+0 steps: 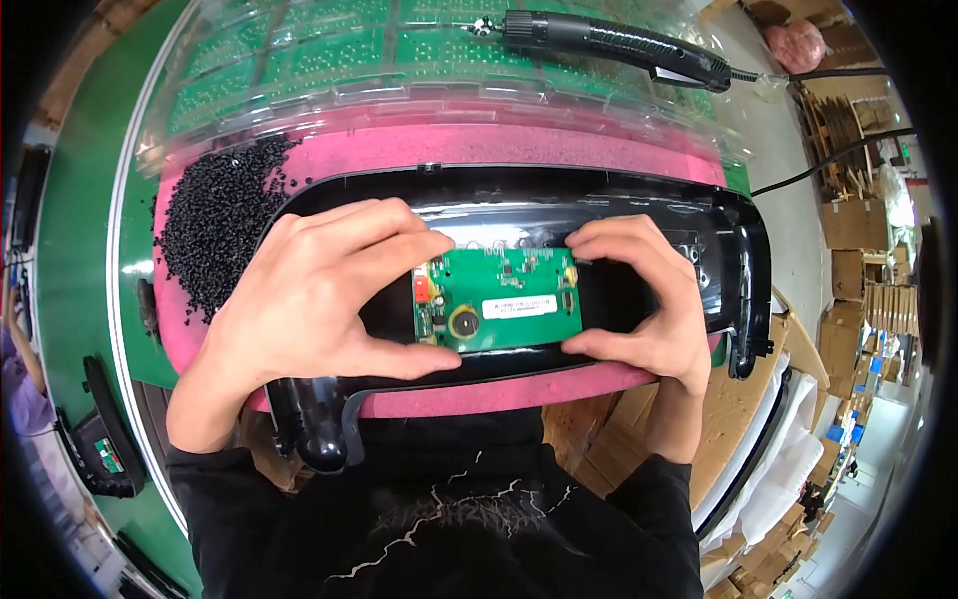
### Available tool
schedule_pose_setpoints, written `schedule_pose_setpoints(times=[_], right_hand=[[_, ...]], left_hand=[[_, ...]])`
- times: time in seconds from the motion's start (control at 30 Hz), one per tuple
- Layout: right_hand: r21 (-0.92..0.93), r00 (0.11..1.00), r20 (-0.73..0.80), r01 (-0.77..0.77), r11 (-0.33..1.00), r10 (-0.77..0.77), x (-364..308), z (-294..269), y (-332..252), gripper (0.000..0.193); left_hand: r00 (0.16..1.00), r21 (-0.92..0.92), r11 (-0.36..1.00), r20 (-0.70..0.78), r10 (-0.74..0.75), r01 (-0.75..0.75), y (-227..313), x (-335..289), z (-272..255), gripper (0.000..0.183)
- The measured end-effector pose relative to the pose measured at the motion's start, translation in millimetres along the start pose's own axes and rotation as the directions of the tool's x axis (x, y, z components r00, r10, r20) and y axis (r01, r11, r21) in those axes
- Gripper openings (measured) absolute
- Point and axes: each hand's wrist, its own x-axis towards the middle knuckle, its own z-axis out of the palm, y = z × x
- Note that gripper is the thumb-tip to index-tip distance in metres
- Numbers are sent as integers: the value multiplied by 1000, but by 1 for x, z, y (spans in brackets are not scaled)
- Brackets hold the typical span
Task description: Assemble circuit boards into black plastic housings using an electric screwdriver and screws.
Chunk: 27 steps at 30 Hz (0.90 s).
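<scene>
Between my two hands sits a green circuit board with a white label, a red connector and a round coil. Its left end is pinched by my left hand, thumb at the near corner and fingers at the far one. My right hand grips the opposite end the same way. Under the board lies a long black plastic housing, open side up, curved at its ends. I cannot tell whether the board rests on the housing's floor or is held just above it.
A pink mat lies under the housing. A heap of small black screws is at the left. Behind stand clear trays with green boards, a black electric screwdriver on top. At far left is another black housing; cardboard boxes are at right.
</scene>
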Motion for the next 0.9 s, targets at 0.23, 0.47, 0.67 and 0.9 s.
schedule_pose_setpoints(times=[0.23, 0.47, 0.67, 0.9], right_hand=[[-126, 994, -73, -90, 988, 81, 0, 10, 2, 56], [-142, 989, -80, -133, 981, 123, -1, 12, 2, 57], [-148, 989, -72, -136, 980, 126, -2, 13, 1, 57], [-172, 987, -57, -160, 972, 152, 7, 15, -1, 57]], left_hand=[[980, 269, 958, 138, -143, 102, 4, 5, 7, 68], [977, 307, 946, 147, -155, 104, 4, 4, 10, 69], [979, 308, 947, 147, -144, 93, 5, 3, 11, 69], [978, 320, 944, 155, -138, 82, -1, 4, 7, 69]])
